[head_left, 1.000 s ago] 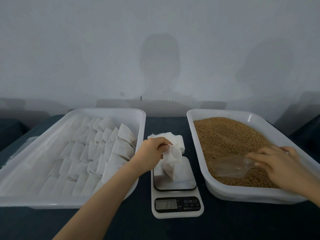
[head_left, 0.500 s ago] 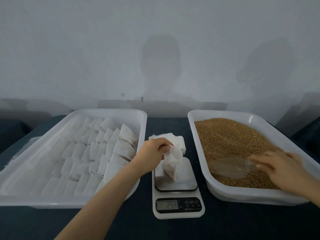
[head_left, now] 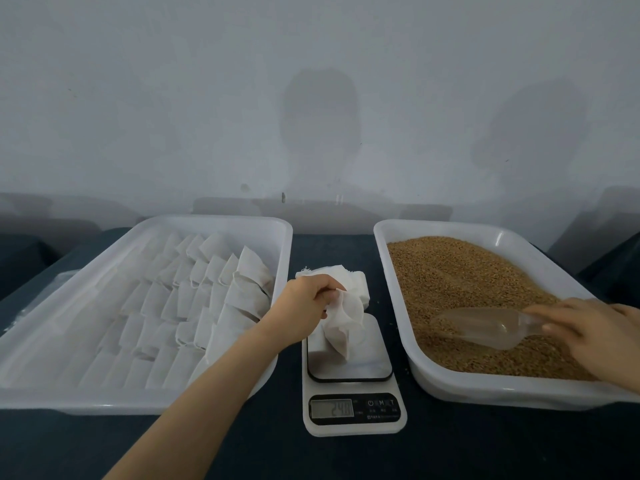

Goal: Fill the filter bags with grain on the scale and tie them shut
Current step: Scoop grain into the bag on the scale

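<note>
Scoop (head_left: 485,327) drawn slightly back toward right hand (head_left: 588,332) across the grain (head_left: 460,278); scale (head_left: 353,410) readout changed, digits blurred. Right fingers curl round the scoop handle, with the bowl low in the grain tray (head_left: 450,389), probably loading. Left hand (head_left: 308,306) pinches the filter bag (head_left: 343,323) by its mouth, its base on the scale pan, held upright, I judge, to take the pour. Spare bags (head_left: 349,275) are stacked just behind the scale. Rows of white bags (head_left: 194,299) fill the left tray (head_left: 221,223).

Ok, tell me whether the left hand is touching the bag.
Touching. The head view shows the left hand pinching the top of the bag, fingers curled round the fabric above the scale.
</note>
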The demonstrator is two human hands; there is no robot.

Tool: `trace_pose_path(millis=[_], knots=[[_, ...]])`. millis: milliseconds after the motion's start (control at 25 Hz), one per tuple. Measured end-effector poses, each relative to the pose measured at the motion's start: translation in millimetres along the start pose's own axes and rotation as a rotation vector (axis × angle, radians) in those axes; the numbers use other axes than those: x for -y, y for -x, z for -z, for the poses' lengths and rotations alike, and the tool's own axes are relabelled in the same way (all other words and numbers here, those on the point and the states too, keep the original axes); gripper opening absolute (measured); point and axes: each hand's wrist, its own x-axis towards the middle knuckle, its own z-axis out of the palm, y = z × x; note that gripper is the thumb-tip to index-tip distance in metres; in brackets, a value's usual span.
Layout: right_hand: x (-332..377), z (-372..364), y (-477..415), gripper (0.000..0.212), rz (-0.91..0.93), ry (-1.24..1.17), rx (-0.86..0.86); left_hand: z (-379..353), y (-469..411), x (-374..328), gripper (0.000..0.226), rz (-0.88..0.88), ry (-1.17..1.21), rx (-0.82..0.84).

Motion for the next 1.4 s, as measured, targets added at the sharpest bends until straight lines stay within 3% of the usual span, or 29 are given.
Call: trace_pose_path(millis=[320,600,720,880,1040,1400], knots=[[-16,2,-1,0.039,-0.015,0.080,-0.033,1,1,-1,0.024,-0.011,0.012,-0.002],[-69,-16,0,0.034,-0.003,-0.134,0.002,0,1,0,0.022,-0.029,-0.001,-0.002],[-41,1,3,0.035,0.019,-0.197,0.008,0,0,1,0.022,-0.034,-0.017,0.001],[47,50,5,0.031,0.041,-0.206,-0.012,0,-2,2,0.023,-0.034,-0.025,0.005],[106,71,-3,0.035,0.178,-0.194,-0.003,-1,-4,4,0.024,-0.045,-0.038,0.010],[149,70,-21,0.031,0.293,0.018,-0.011,-1,-4,5,0.024,-0.066,-0.005,0.014]])
